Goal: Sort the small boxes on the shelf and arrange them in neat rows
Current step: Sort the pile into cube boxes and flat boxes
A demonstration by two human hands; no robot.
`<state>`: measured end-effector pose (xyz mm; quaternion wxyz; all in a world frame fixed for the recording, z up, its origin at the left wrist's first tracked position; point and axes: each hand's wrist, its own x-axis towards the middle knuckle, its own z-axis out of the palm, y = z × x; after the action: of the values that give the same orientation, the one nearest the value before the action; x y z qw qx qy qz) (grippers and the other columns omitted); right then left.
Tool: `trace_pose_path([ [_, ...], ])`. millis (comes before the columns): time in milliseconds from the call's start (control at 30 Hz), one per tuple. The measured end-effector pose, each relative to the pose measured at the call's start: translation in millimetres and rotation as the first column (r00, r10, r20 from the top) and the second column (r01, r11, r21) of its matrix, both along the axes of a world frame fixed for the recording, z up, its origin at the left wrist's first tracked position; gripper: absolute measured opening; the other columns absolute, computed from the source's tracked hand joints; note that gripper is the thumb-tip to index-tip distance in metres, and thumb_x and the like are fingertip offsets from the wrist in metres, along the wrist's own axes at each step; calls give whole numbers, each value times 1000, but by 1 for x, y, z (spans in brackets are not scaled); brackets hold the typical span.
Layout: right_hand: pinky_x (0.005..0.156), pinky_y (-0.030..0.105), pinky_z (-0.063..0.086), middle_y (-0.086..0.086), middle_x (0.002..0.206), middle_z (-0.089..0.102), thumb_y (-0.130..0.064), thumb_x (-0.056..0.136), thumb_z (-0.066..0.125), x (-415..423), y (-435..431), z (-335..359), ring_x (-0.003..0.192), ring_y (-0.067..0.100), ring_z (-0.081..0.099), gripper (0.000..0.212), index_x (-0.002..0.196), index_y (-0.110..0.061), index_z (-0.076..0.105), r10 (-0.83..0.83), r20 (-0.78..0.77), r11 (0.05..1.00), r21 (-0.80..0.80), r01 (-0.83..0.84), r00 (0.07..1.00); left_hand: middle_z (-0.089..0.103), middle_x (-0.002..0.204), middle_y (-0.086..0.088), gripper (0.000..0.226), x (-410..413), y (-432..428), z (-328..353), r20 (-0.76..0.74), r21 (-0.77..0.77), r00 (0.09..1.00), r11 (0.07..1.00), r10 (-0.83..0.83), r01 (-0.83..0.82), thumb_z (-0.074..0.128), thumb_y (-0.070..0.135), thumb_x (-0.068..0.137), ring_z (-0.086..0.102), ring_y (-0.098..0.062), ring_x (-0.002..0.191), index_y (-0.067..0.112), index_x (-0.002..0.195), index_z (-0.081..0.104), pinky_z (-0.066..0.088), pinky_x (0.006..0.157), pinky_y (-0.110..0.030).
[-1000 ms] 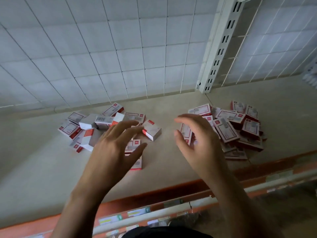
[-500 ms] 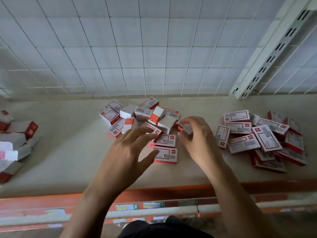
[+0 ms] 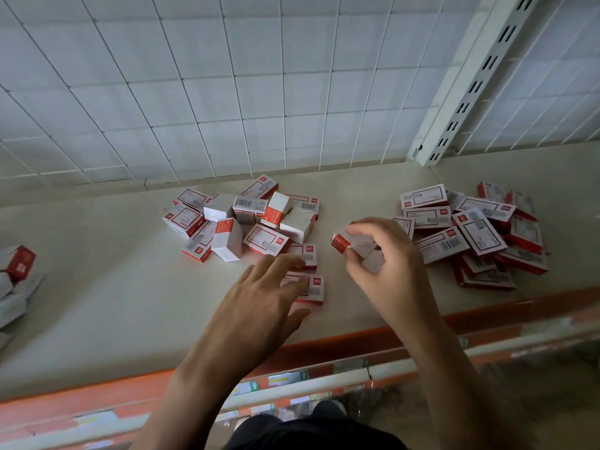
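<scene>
You're over a smooth, matt beige shelf board [image 3: 97, 287]; the small red-and-white cardboard boxes [image 3: 266, 241] look lightly glossy, against a white painted metal wire grid [image 3: 227, 92].

- Bare shelf [image 3: 97, 287] lies open between the middle pile [image 3: 240, 222] and the left boxes [image 3: 16, 274].
- The right pile [image 3: 470, 235] crowds the right side.
- The grid wall [image 3: 227, 92] closes the back.

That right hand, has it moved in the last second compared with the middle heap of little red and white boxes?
Yes. The right hand went from the right heap to the middle heap, and now holds a small red and white box beside it.
</scene>
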<state>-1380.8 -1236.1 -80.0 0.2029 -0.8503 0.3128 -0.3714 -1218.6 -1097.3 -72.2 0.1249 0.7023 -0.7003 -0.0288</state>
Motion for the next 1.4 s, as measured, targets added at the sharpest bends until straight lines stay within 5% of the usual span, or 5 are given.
trace_pose_path([
  [267, 93, 14, 48, 8, 113, 66, -7, 81, 71, 14, 15, 10, 108, 14, 61, 31, 112, -3, 65, 49, 65, 999, -22, -48, 997, 61, 112, 7, 32, 12, 13, -3, -66, -61, 997, 997, -49, 45, 46, 46, 89, 58, -17, 103, 27, 108, 63, 49, 84, -36],
  [433, 94, 10, 45, 7, 120, 63, -16, 83, 69, 50, 34, 18, 116, 13, 58, 32, 113, -4, 65, 160, 85, 986, 25, -163, 983, 60, 107, 2, 28, 41, 48, 7, -151, -130, 985, 985, 90, -110, 69, 33, 86, 61, -20, 88, 20, 111, 63, 53, 70, -34],
  [800, 95, 22, 47, 5, 112, 65, -1, 80, 77, 189, 118, 14, 108, 13, 61, 30, 108, -4, 67, 505, 114, 862, -9, -507, 856, 61, 105, 6, 28, 113, 179, 23, -192, -191, 837, 818, 512, -543, 72, 30, 79, 62, -18, 84, 19, 105, 66, 50, 64, -29],
  [1200, 95, 37, 48, 2, 123, 61, -11, 92, 67, 287, 217, 14, 115, 19, 58, 22, 113, -10, 68, 720, 75, 694, -46, -718, 690, 63, 110, 3, 36, 158, 284, 22, -192, -201, 714, 685, 674, -700, 78, 28, 77, 64, -22, 90, 17, 110, 67, 56, 68, -37],
  [1400, 97, 41, 46, 0, 125, 62, -23, 93, 67, 304, 238, 8, 122, 17, 56, 25, 115, -11, 68, 789, 37, 614, -102, -783, 613, 63, 108, 4, 34, 167, 308, 18, -204, -198, 693, 665, 691, -720, 65, 38, 82, 64, -21, 86, 20, 110, 66, 56, 64, -36],
])
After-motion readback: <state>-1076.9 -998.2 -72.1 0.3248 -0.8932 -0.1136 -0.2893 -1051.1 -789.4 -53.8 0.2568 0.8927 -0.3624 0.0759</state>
